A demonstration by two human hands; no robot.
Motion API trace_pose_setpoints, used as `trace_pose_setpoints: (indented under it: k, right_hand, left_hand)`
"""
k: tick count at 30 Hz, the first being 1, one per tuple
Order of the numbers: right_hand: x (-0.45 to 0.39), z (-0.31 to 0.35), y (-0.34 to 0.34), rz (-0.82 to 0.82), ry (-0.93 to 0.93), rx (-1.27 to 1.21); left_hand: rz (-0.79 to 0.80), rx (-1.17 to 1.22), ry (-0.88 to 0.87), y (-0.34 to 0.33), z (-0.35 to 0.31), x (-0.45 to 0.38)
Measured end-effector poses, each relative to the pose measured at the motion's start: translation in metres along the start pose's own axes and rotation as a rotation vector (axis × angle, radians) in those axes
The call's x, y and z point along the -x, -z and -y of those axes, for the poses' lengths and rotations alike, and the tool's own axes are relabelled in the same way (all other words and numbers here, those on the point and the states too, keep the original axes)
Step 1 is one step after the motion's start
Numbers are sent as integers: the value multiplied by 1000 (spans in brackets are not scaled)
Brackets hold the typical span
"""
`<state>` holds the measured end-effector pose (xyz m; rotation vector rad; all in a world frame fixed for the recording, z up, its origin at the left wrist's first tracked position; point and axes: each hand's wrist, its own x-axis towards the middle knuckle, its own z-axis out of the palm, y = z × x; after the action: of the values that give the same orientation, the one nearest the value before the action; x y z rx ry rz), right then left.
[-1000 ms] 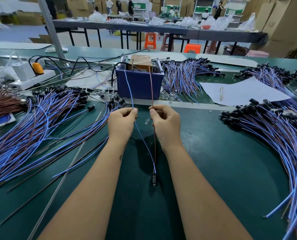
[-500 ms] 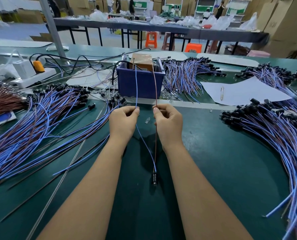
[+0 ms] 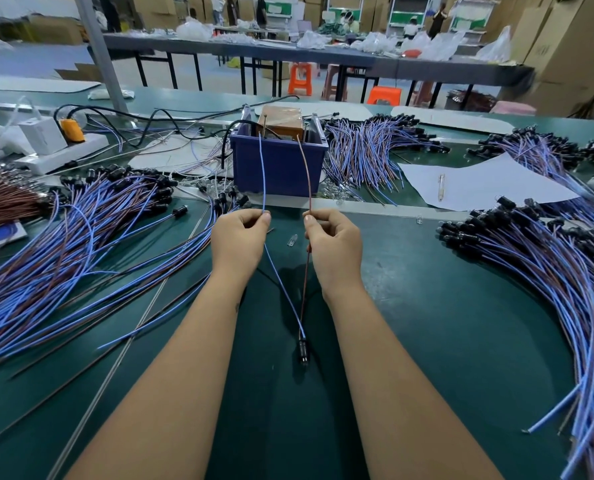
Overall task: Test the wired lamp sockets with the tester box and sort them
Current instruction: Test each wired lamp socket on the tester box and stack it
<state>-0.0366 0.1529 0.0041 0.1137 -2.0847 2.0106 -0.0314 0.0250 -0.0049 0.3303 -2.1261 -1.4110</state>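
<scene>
My left hand [image 3: 240, 240] pinches the blue wire [image 3: 263, 174] of one lamp socket, and my right hand [image 3: 335, 244] pinches its brown wire [image 3: 308, 174]. Both wire ends point up toward the top of the blue tester box [image 3: 278, 168], which holds a brown block. The black socket [image 3: 303, 351] hangs at the joined lower ends of the wires, between my forearms, just above the green table [image 3: 427, 323].
A big heap of wired sockets [image 3: 63, 237] covers the left side, another heap [image 3: 548, 271] fills the right. More sockets [image 3: 368, 150] lie behind the box. A white power strip [image 3: 60, 150] sits far left, white paper [image 3: 479, 185] far right. A small glass bulb [image 3: 291, 240] lies between my hands.
Both hands have moved slightly apart and forward. The wire tips now reach up to the top of the tester box. The socket still hangs below.
</scene>
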Motion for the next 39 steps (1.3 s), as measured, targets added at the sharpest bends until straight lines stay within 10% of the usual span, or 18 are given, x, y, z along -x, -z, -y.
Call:
trace_pose_setpoints:
  k: [39]
  right_hand:
    - [-4,-4,0,-49,-9,1]
  left_hand:
    - [-10,9,-26,-1,8,-8]
